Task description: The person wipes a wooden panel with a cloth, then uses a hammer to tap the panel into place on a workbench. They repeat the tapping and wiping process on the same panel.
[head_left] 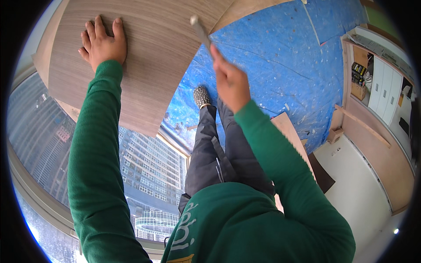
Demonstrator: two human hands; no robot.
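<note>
My left hand (103,41) lies flat, fingers spread, on a grey wood-grain panel (149,65) that fills the upper left of the view. My right hand (230,81) is closed around a slim grey tool (200,30), perhaps a pencil or blade, whose tip reaches the panel's right edge. Both sleeves are green. Below the hands I see my dark trousers and one speckled shoe (201,95) on the floor.
Blue protective sheeting (280,57) covers the floor. A large window (144,162) with tall buildings outside is at left and below. Wood offcuts (291,131) lie near my leg. White cabinets (386,87) and a shelf with boxes stand at right, beside a white wall.
</note>
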